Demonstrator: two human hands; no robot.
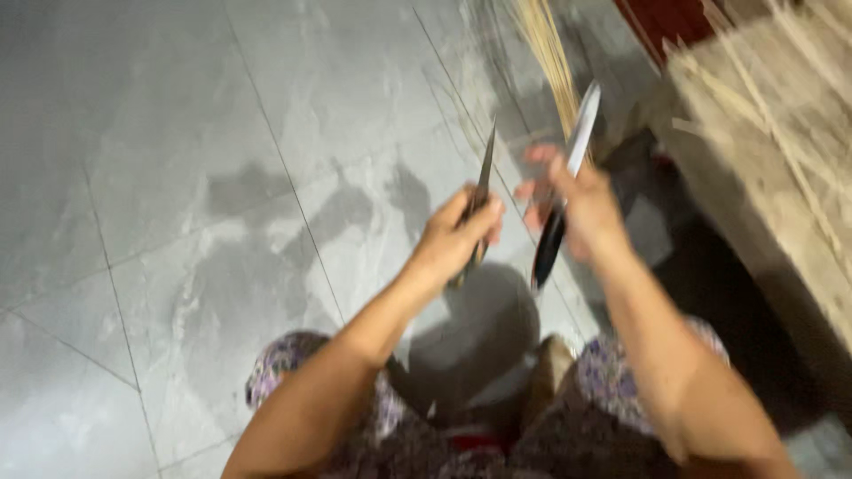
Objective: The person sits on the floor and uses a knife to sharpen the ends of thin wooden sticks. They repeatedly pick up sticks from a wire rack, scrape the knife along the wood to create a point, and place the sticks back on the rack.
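Knives fill both hands above a grey tiled floor. Left hand is closed around the handle of a dark narrow knife, blade pointing up and away. Just beside it, right hand grips a black-handled knife with a pale blade, fingers partly spread. Thin straw stalks rise behind, and a blurred wooden counter stands at far right.

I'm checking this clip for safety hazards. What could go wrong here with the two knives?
The left hand holds a dark knife close to the right hand, which holds a pale-bladed knife; a slip might cut the fingers between them. Both blades sit above the person's lap, so a dropped knife could hit the legs.
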